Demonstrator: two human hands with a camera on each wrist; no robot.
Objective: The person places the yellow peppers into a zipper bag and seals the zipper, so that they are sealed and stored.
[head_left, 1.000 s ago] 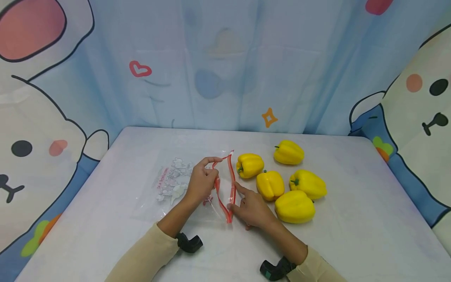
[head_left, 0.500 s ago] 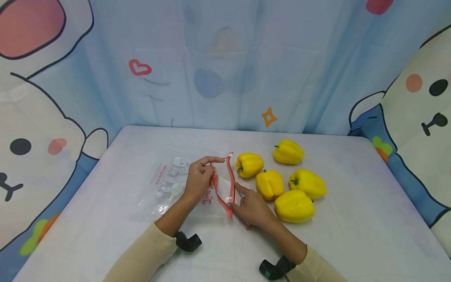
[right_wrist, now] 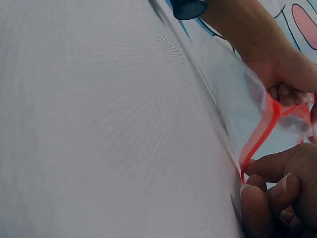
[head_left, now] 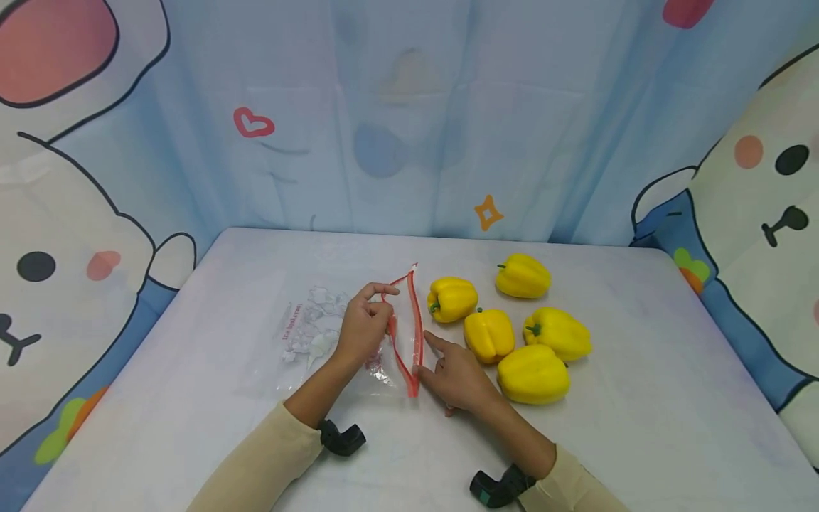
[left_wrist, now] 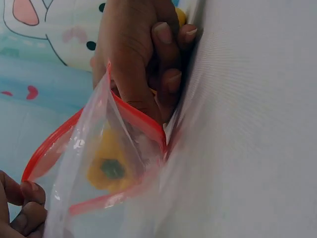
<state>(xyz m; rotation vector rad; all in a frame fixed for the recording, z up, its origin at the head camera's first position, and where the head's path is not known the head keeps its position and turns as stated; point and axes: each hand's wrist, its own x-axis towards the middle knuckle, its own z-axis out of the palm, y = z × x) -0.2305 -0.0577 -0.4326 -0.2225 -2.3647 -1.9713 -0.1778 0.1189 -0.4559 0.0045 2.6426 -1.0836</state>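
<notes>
A clear zip bag [head_left: 313, 334] with a red-edged mouth lies on the table, its mouth parted and facing the yellow bell peppers. My left hand [head_left: 363, 323] pinches the upper red lip and holds it raised, index finger stretched along the edge. At the other lip is my right hand [head_left: 457, 377], its index finger and thumb on the red edge in the head view. The right wrist view shows the right fingers [right_wrist: 255, 203] at the corner of that edge. Through the film, the left wrist view shows a yellow bell pepper [left_wrist: 111, 166] with a green stem.
Several yellow bell peppers [head_left: 534, 375] lie close together right of the bag, one bell pepper [head_left: 523, 276] farther back. The white table [head_left: 640, 398] ends at a patterned blue curtain [head_left: 409, 142]. Black camera mounts [head_left: 342, 439] sit on both wrists.
My left hand shifts slightly leftward with the upper lip, then back a little; the mouth stays parted and its far corner now reaches higher. The right hand and peppers stay put.
</notes>
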